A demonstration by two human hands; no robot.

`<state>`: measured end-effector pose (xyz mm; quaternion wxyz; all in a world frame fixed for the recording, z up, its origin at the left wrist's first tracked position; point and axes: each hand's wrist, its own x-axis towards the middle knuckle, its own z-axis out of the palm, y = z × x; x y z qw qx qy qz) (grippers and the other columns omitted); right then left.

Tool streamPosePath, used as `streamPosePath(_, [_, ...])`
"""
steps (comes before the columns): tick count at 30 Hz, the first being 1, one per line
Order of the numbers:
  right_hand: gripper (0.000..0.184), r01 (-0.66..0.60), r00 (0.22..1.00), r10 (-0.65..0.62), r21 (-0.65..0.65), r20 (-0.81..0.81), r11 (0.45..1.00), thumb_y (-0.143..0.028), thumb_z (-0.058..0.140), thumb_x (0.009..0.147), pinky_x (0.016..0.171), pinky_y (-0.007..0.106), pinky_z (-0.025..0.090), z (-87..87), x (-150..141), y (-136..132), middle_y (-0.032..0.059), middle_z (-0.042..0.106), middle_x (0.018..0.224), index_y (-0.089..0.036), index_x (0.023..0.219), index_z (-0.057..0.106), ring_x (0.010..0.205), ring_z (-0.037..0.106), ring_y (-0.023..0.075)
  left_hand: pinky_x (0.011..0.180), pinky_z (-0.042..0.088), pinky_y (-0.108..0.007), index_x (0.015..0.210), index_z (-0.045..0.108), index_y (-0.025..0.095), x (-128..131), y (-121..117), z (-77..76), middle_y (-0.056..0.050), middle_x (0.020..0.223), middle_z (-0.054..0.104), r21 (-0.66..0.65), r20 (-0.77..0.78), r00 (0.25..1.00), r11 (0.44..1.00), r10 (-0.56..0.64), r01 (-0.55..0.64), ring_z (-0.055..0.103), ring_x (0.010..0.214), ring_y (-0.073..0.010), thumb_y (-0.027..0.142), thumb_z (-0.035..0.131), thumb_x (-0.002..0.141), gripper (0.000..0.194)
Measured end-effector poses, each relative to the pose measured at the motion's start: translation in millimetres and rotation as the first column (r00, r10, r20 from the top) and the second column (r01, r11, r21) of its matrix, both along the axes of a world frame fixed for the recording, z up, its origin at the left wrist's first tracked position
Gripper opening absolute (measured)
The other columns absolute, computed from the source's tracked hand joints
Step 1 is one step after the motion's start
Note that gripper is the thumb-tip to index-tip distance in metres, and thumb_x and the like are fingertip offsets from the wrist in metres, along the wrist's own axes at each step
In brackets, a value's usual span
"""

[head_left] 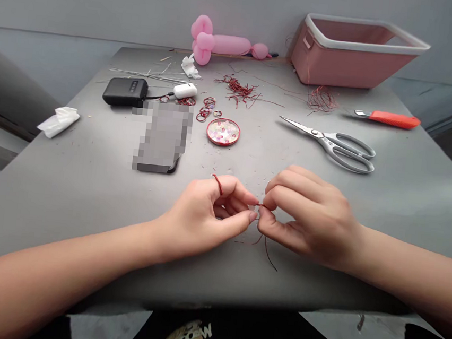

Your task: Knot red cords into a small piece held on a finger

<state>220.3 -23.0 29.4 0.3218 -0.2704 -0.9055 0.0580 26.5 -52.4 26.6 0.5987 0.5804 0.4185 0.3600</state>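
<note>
Near the front of the grey table, my left hand (214, 211) and my right hand (309, 215) meet fingertip to fingertip. Between them runs a thin dark red cord (269, 256), pinched by both hands, its loose ends hanging below my right fingers. A red cord ring (218, 185) circles my left index finger. Beyond my hands sits a round red-rimmed dish (223, 132) of small pale and pink beads. Several finished-looking red cord rings (204, 113) lie just left of it. The exact spot where my fingertips grip the cord is partly hidden.
Scissors (328, 142) and an orange-handled cutter (393, 119) lie at right. Behind are cord scraps (239, 88), a tangled cord (323, 100), a pink bin (340, 60) and a balloon figure (230, 45). At left are a phone (162, 142), power bank (125, 91), white case (185, 90) and tissue (59, 121).
</note>
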Motion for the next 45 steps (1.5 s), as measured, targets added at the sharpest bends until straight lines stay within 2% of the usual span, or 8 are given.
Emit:
streamPosePath(3, [0.009, -0.081, 0.990, 0.029, -0.397, -0.136, 0.914, -0.020, 0.057, 0.086, 0.065, 0.028, 0.045, 3.3, 2.2, 5.6, 0.0027, 0.061, 0.078, -0.021, 0.078, 0.059, 0.072, 0.055, 0.0144, 0.066, 0.060, -0.025, 0.085, 0.062, 0.015, -1.1, 3.0, 3.0, -0.003, 0.078, 0.071, -0.008, 0.069, 0.996, 0.999, 0.049, -0.048, 0.069, 0.067, -0.0124, 0.021, 0.073, 0.076, 0.015])
streamPosePath(6, [0.017, -0.237, 0.956, 0.010, -0.753, -0.293, 0.614, -0.033, 0.055, 0.093, 0.071, 0.028, 0.047, 5.3, 4.1, 14.1, 0.0046, 0.063, 0.090, -0.019, 0.088, 0.065, 0.082, 0.058, 0.0149, 0.067, 0.060, -0.026, 0.083, 0.062, 0.014, -3.2, 8.8, 6.4, -0.003, 0.079, 0.072, -0.026, 0.139, 0.985, 0.995, 0.101, -0.098, 0.069, 0.068, -0.0125, 0.022, 0.077, 0.073, 0.020])
streamPosePath(9, [0.018, -0.325, 0.929, -0.053, -0.875, -0.366, 0.360, -0.035, 0.061, 0.090, 0.073, 0.027, 0.046, 2.9, 3.7, 18.1, 0.0037, 0.063, 0.090, -0.018, 0.093, 0.065, 0.082, 0.057, 0.0133, 0.067, 0.060, -0.026, 0.082, 0.062, 0.014, -4.9, 12.9, 7.5, -0.003, 0.080, 0.073, -0.048, 0.152, 0.980, 0.991, 0.127, -0.121, 0.069, 0.070, -0.0127, 0.024, 0.079, 0.072, 0.022])
streamPosePath(12, [0.016, -0.313, 0.934, -0.081, -0.908, -0.347, 0.279, -0.033, 0.067, 0.086, 0.072, 0.026, 0.046, -0.7, 2.4, 17.2, 0.0020, 0.062, 0.087, -0.018, 0.091, 0.064, 0.079, 0.056, 0.0119, 0.067, 0.059, -0.026, 0.081, 0.062, 0.014, -5.5, 13.8, 7.2, -0.002, 0.077, 0.071, -0.097, 0.145, 0.985, 0.992, 0.091, -0.077, 0.068, 0.067, -0.0118, 0.026, 0.081, 0.069, 0.025])
streamPosePath(17, [0.009, -0.233, 0.965, 0.038, -0.779, -0.260, 0.582, -0.025, 0.060, 0.089, 0.066, 0.026, 0.048, -1.1, 1.0, 11.3, 0.0030, 0.063, 0.084, -0.018, 0.084, 0.061, 0.075, 0.058, 0.0131, 0.063, 0.057, -0.023, 0.077, 0.058, 0.015, -4.4, 13.4, 7.5, 0.003, 0.071, 0.062, -0.200, 0.145, 0.989, 0.980, 0.021, 0.008, 0.063, 0.062, -0.0085, 0.024, 0.078, 0.071, 0.023])
streamPosePath(22, [0.011, -0.164, 0.985, 0.159, -0.085, -0.065, 0.983, -0.009, 0.058, 0.085, 0.071, 0.028, 0.051, -4.9, 4.3, 7.3, 0.0053, 0.062, 0.086, -0.019, 0.089, 0.058, 0.077, 0.057, 0.0137, 0.067, 0.059, -0.025, 0.075, 0.056, 0.015, -3.7, 12.7, 9.9, 0.005, 0.067, 0.056, -0.290, 0.107, 0.992, 0.952, -0.070, 0.098, 0.059, 0.061, -0.0069, 0.020, 0.068, 0.079, 0.014])
streamPosePath(26, [0.012, -0.185, 0.982, 0.191, 0.263, 0.004, 0.947, -0.010, 0.063, 0.083, 0.073, 0.035, 0.054, -10.1, 7.8, 10.5, 0.0088, 0.063, 0.085, -0.017, 0.090, 0.057, 0.078, 0.057, 0.0179, 0.073, 0.056, -0.022, 0.084, 0.062, 0.015, -6.7, 12.1, 11.4, 0.001, 0.076, 0.065, -0.263, 0.016, 0.980, 0.945, -0.196, 0.193, 0.065, 0.071, -0.0084, 0.028, 0.059, 0.089, 0.014])
streamPosePath(45, [0.020, -0.026, 0.999, 0.040, 0.321, -0.037, 0.947, 0.000, 0.062, 0.079, 0.063, 0.034, 0.056, -4.2, -6.8, -13.4, 0.0085, 0.063, 0.075, -0.015, 0.092, 0.062, 0.072, 0.059, 0.0190, 0.065, 0.050, -0.018, 0.081, 0.066, 0.013, -4.4, 4.9, 1.8, -0.001, 0.074, 0.072, 0.549, -0.359, 0.914, 0.834, 0.189, 0.043, 0.063, 0.066, -0.0090, 0.008, 0.053, 0.087, 0.015])
